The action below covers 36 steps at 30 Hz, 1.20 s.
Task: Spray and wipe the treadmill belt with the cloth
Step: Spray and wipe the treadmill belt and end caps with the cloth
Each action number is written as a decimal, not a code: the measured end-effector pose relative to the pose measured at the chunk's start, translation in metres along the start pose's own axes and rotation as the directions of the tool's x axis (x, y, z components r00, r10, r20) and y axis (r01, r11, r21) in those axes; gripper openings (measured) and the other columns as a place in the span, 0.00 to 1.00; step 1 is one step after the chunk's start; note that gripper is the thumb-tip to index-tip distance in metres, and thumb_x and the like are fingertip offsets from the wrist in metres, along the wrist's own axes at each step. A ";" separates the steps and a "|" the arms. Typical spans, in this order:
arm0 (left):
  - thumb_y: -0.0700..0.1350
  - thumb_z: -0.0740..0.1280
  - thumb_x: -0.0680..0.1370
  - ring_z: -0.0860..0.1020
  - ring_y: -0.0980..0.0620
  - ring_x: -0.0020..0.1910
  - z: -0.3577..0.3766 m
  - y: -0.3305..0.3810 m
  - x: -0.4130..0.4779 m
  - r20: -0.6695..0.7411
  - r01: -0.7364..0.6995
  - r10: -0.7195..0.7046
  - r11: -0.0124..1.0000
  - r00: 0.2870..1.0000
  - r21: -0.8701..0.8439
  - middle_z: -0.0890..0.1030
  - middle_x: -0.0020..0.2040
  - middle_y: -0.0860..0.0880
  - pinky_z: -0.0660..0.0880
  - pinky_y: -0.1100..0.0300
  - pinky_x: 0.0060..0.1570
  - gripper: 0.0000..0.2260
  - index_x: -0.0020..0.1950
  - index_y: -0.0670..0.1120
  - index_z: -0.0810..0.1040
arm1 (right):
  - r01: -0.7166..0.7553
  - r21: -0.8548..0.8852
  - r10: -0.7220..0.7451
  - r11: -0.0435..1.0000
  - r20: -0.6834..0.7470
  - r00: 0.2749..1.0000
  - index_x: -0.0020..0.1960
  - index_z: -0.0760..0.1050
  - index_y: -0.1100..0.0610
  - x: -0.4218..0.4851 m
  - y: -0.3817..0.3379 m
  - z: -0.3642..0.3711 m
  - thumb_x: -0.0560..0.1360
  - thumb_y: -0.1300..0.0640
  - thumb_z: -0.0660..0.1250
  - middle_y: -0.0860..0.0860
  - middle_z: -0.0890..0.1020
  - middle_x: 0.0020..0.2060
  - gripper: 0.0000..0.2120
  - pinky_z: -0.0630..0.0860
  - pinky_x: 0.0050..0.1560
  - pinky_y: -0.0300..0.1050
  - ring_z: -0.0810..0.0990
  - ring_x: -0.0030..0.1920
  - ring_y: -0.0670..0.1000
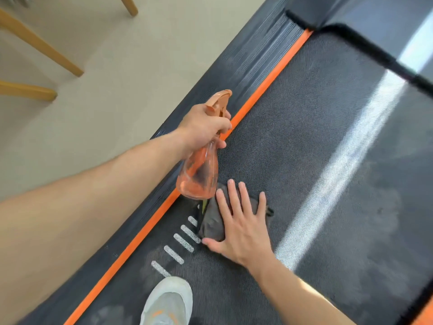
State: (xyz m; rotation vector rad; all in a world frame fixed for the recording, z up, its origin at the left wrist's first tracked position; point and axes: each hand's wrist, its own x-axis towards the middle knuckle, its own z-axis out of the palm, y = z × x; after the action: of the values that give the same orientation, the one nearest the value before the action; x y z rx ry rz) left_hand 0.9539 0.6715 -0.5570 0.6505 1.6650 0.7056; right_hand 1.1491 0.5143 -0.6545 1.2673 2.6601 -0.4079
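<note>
We see right hand [243, 227] flat, fingers spread, on folded dark grey cloth [212, 222] atop textured black treadmill belt [316, 127]; left hand [203, 127] clamps translucent orange spray bottle [199, 177].

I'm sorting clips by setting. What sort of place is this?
Probably a room in a home, not a gym: a treadmill belt stands on pale floor beside light wooden furniture legs, likely chairs or a table.
</note>
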 end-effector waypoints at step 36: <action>0.41 0.70 0.65 0.80 0.46 0.42 0.026 0.004 -0.016 0.128 -0.111 0.101 0.991 0.987 0.073 0.82 0.57 0.32 0.82 0.52 0.40 0.13 0.49 0.47 0.82 | -0.584 0.152 0.601 0.797 -0.107 0.792 0.84 0.45 0.47 0.128 0.166 -0.067 0.75 0.25 0.48 0.51 0.43 0.83 0.44 0.42 0.78 0.70 0.43 0.83 0.57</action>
State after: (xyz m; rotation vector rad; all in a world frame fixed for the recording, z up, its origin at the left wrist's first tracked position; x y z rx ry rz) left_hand 0.9826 0.6648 -0.5477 0.8295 1.5594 0.6633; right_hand 1.1964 0.7293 -0.6535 2.1431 2.1799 -0.3710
